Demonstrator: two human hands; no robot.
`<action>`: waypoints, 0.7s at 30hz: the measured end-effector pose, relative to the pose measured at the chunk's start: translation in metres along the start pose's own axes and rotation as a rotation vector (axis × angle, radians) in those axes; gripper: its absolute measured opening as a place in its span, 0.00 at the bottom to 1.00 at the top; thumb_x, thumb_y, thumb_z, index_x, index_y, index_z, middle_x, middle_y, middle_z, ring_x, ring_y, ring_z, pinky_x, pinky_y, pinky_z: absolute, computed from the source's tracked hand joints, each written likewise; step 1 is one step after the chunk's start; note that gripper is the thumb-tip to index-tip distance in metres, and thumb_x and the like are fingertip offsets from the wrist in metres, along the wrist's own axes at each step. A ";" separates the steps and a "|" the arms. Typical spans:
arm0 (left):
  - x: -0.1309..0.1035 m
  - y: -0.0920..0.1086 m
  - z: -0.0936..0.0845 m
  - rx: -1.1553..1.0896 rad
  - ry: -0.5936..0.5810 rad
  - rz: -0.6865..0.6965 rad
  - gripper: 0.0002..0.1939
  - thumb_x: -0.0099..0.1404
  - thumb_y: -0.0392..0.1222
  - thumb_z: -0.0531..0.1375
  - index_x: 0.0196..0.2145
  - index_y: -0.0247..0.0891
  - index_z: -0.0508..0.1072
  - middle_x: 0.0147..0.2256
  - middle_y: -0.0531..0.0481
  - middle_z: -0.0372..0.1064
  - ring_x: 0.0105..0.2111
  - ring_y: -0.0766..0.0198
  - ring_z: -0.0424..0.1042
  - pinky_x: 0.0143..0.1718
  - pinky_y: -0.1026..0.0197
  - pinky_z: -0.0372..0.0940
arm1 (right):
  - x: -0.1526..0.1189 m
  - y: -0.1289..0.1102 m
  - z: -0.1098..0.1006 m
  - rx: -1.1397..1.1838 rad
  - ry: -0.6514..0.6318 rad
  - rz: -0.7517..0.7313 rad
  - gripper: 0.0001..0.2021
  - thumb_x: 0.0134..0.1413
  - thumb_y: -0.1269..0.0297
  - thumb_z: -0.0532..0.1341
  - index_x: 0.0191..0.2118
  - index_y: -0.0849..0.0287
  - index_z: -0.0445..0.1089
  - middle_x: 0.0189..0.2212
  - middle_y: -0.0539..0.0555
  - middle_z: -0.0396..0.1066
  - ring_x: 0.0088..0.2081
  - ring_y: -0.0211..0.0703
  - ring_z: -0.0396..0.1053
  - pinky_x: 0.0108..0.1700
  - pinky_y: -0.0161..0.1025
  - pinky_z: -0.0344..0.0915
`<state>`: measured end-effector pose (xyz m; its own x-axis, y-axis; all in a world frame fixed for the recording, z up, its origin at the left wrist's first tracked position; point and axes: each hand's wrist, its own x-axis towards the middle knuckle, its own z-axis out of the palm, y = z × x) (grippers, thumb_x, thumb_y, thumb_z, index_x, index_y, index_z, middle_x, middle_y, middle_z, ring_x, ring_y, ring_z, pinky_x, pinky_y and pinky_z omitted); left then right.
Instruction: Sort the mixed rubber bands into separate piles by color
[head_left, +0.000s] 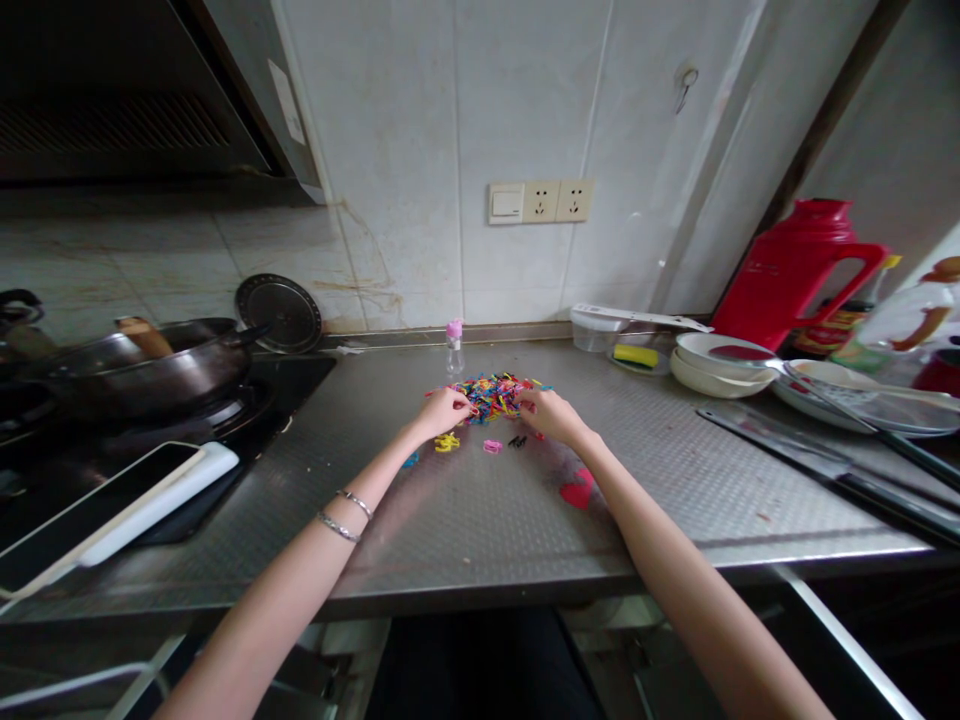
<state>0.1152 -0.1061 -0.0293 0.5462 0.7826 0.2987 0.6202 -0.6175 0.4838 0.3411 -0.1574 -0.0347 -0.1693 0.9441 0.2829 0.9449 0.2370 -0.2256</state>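
Left hand (444, 410): fingers curled, touching left edge of coloured clip pile (495, 396).
Right hand (546, 411): fingers bent, on pile's right edge.
Counter (675, 470): yellow, pink, black strays just beside pile.

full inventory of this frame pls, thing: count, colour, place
small bands pile: one heap, mixed colours, counter centre
sorted bits: few small clusters, yellow, pink, black, blue, front of heap
red piece: one, counter, near right forearm
small bottle: one, clear with pink cap, behind heap
wok: one, dark, stove at left
phone: one, white-edged, left foreground
thermos jug: one, red, back right
bowls: stacked, white, right
sponge: one, yellow-green, back right
wall sockets: one strip, cream, wall
left hand: on heap's left edge
right hand: on heap's right edge
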 end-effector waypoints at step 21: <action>-0.014 0.037 0.001 -0.160 -0.399 0.165 0.11 0.54 0.40 0.56 0.30 0.31 0.76 0.28 0.48 0.73 0.26 0.68 0.67 0.29 0.69 0.57 | 0.002 0.002 0.007 0.145 0.049 -0.142 0.10 0.50 0.59 0.57 0.35 0.56 0.71 0.37 0.54 0.70 0.37 0.39 0.66 0.39 0.33 0.60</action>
<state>0.1312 -0.1400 -0.0159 0.8238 0.5639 0.0577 0.4290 -0.6867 0.5869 0.3403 -0.1537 -0.0414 -0.2804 0.8876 0.3655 0.8618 0.4005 -0.3113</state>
